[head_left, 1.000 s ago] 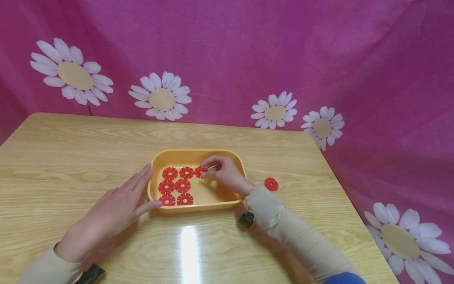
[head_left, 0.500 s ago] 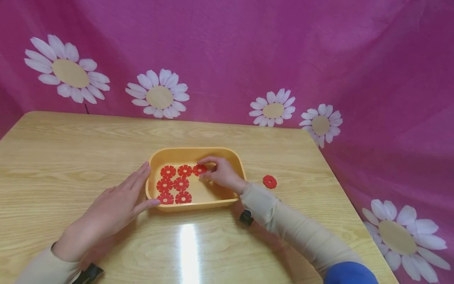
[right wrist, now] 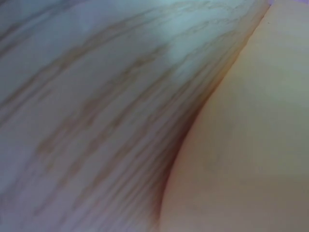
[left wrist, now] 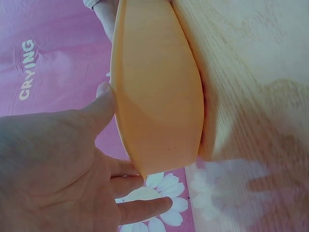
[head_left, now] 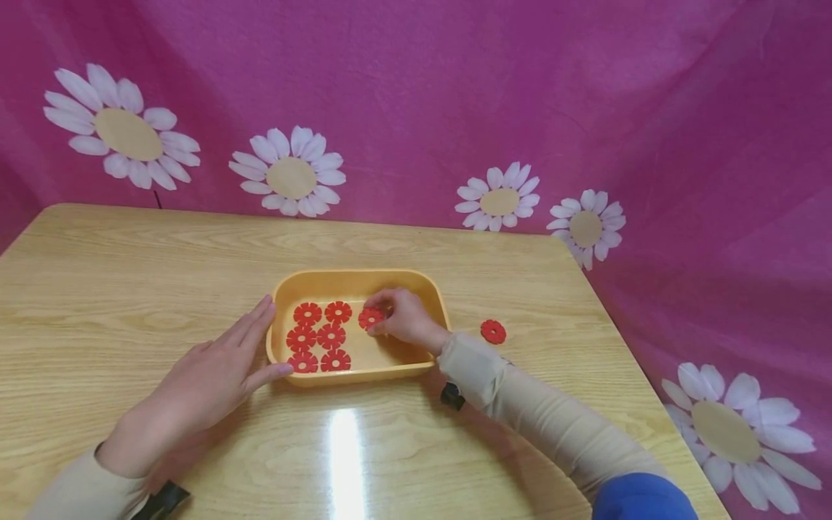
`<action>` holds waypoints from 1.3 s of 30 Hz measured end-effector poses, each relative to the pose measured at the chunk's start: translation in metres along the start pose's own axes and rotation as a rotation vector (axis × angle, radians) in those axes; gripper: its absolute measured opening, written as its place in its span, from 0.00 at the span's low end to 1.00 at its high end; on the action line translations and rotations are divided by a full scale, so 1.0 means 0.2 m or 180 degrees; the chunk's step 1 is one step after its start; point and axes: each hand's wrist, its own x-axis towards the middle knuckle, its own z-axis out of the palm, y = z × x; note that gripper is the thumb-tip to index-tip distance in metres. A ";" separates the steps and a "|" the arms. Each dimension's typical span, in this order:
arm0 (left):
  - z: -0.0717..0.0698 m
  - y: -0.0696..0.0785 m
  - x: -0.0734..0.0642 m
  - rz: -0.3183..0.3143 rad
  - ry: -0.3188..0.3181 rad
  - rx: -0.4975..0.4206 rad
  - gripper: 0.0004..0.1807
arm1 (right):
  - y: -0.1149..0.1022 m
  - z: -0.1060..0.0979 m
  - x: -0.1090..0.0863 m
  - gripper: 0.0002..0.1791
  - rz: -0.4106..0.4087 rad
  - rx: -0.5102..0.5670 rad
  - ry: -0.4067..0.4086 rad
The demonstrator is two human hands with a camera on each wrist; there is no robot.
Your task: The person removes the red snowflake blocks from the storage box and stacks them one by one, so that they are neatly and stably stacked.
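A yellow plastic tray (head_left: 396, 375) sits on the table with several red notched flower-shaped discs (head_left: 331, 336) lying in rows in its left half. Inside it, my right hand (head_left: 409, 318) pinches one more red disc (head_left: 371, 318) between thumb and fingers, a little right of the others. My left hand (head_left: 208, 375) rests at the tray's left end, its fairly straight fingers against the outer wall and the thumb on the rim. The left wrist view shows that hand (left wrist: 63, 164) beside the tray's outer wall (left wrist: 159, 96). The right wrist view shows no hand, only the tray wall (right wrist: 251, 135).
Another red disc (head_left: 493, 331) lies on the wooden table (head_left: 162, 267) to the right of the tray. A pink cloth (head_left: 403, 108) with daisies hangs behind and to the right of the table.
My right hand now pinches the disc that lay at the end of the back row and has shifted it slightly right and nearer, apart from its neighbour. The left hand stays put.
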 end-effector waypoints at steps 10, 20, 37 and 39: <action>0.00 0.00 0.00 0.0000 -0.0004 -0.0005 0.53 | 0.00 0.00 0.00 0.20 -0.0118 -0.0060 0.0089; 0.00 0.00 0.00 0.0061 0.0025 -0.0002 0.52 | 0.00 -0.05 -0.02 0.21 -0.0035 0.0322 0.0025; 0.00 0.00 0.00 0.0016 0.0017 -0.0003 0.53 | 0.15 -0.50 -0.23 0.24 0.0042 0.0724 0.0471; 0.00 0.00 0.00 0.0020 0.0019 -0.0011 0.53 | 0.21 -0.53 -0.26 0.24 0.0156 0.0604 0.0505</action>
